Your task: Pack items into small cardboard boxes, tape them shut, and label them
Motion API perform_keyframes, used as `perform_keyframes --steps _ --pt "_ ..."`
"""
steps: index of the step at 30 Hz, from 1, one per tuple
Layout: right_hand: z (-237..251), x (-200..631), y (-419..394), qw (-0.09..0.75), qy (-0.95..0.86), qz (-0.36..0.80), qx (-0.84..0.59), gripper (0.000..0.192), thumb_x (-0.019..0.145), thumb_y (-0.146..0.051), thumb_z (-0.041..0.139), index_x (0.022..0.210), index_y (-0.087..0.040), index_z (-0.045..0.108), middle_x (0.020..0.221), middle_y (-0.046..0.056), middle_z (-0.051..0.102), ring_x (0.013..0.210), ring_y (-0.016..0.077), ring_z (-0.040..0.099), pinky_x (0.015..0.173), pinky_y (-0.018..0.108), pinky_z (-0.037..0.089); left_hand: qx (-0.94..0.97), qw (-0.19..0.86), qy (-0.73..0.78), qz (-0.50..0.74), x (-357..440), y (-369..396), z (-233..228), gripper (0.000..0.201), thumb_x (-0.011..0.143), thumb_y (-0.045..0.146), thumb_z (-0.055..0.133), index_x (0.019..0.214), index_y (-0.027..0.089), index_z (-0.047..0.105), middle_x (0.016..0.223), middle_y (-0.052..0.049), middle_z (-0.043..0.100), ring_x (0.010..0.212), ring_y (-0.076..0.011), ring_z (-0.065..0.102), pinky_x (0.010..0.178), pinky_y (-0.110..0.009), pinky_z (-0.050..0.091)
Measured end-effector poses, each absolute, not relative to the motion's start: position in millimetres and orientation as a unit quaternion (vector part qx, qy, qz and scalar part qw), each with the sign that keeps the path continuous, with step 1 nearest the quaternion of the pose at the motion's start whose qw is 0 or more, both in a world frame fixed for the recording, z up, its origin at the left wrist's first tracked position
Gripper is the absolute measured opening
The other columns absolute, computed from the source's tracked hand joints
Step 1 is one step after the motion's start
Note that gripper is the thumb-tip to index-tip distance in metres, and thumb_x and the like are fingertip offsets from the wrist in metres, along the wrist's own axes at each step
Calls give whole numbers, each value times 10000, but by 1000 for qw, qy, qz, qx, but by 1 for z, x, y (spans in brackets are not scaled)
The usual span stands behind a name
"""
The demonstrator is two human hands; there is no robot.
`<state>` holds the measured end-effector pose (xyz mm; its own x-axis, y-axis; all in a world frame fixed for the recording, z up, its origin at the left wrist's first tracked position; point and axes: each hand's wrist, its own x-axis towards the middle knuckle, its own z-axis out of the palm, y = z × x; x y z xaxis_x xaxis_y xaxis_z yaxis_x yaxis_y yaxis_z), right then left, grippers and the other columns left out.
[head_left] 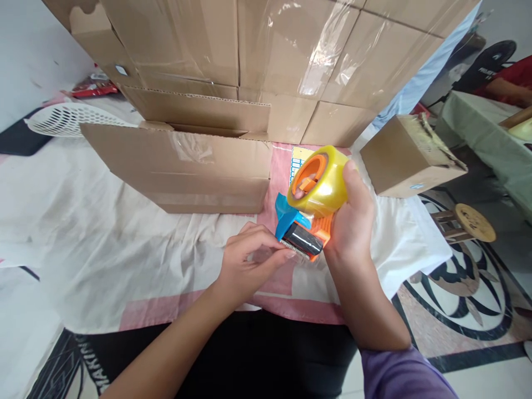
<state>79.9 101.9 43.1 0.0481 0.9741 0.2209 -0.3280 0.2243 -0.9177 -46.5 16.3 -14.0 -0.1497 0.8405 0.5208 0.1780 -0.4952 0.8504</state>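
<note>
Just right of the frame's centre, the right hand point(353, 221) was clenched around a tape dispenser point(310, 213), its yellowish tape roll point(322, 180) uppermost. The dispenser's long axis ran diagonally, from the roll down-left to the toothed cutter end. The left hand point(249, 260), directly left of and below that end, pinched the loose tape there with its fingertips point(286, 254). A flat cardboard box point(187, 166) lay behind, upper left, on a white cloth point(103, 249).

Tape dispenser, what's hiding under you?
Under the tape dispenser, held in the right hand, lies pink and white cloth. A yellow paper peeks out behind it; the rest is covered. The left hand touches its front.
</note>
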Motion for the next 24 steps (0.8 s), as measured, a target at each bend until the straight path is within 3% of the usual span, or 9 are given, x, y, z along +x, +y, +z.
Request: perform_keyframes --steps 13,24 --pt "51 72 94 628 -403 554 -369 275 949 -494 598 960 -231 679 986 58 733 1157 283 685 956 434 577 590 268 407 643 -47 15 -15 139 797 224 826 766 203 692 709 -1 745 670 -138 655 689 -295 510" --pt "49 75 93 605 -380 591 -376 327 900 -566 636 972 -249 668 1030 80 729 1169 332 676 929 476 581 573 294 453 616 -46 11 -14 141 801 230 811 750 202 682 710 -8 733 695 -148 650 650 -263 514"
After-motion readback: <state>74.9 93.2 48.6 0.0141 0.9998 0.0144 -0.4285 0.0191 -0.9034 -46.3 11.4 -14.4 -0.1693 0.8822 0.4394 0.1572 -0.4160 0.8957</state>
